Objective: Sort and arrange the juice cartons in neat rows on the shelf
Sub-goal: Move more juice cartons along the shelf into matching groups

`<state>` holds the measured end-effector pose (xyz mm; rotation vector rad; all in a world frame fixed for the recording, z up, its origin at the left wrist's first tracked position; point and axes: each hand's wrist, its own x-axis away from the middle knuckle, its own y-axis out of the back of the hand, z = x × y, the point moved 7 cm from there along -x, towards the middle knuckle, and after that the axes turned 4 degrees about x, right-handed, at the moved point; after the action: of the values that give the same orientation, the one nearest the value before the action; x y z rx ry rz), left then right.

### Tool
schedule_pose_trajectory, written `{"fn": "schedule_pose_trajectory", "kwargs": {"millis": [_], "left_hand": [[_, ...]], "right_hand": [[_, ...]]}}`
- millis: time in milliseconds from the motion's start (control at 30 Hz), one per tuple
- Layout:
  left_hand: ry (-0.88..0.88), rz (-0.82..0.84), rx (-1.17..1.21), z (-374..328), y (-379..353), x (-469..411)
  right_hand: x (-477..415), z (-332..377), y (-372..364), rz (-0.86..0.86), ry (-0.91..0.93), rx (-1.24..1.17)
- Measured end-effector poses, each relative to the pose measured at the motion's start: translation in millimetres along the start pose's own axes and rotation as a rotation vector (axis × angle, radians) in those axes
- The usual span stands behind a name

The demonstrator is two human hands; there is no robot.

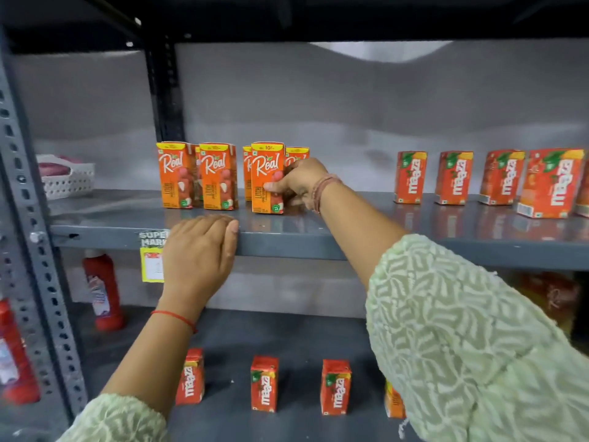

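Gripping a Real litchi carton (267, 180) with our right hand (298, 183), left hand (204, 247) flat on the shelf edge (318, 247) (fingers extended, empty); four upright Maaza cartons (454, 177) stand well apart rightward.

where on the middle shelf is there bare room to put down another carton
Widest bare patch: between the right hand on the Real carton and the leftmost Maaza carton. Another lies between the white basket and the Real row. Crowded around the Real cluster; the Maaza row has narrow gaps.

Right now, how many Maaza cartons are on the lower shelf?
3 clearly: left, middle, right, in one row on the lower shelf. A fourth carton is half hidden by the sleeve; brand unclear.
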<state>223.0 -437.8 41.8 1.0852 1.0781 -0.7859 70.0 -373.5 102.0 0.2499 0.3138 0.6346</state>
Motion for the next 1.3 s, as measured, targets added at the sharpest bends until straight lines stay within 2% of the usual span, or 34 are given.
{"fn": "schedule_pose_trajectory", "kwargs": {"millis": [333,533,667,967,1033,1200,1300], "left_hand": [[0.085,-0.046,0.034,-2,2,1],[0.109,-0.023,0.023,-3,2,0],[0.112,-0.013,0.032,-3,1,0],[0.091,-0.049,0.025,-4,3,1],[0.079,-0.063,0.025,-3,2,3],[0.148,-0.138,0.040,-7,1,2],[0.112,-0.170,0.041,-50,-7,-5]], "right_hand": [[-27,-3,-20,-0.043,-0.017,0.123],[-25,-6,-25,-0.053,-0.006,0.401],[-27,-6,-21,-0.087,0.005,0.496],[-20,-6,-17,-0.078,0.001,0.491],[-9,1,-8,-0.152,0.068,0.481],[49,6,47,-0.459,0.446,0.380],[87,-14,96,-0.607,0.552,0.266]]}}
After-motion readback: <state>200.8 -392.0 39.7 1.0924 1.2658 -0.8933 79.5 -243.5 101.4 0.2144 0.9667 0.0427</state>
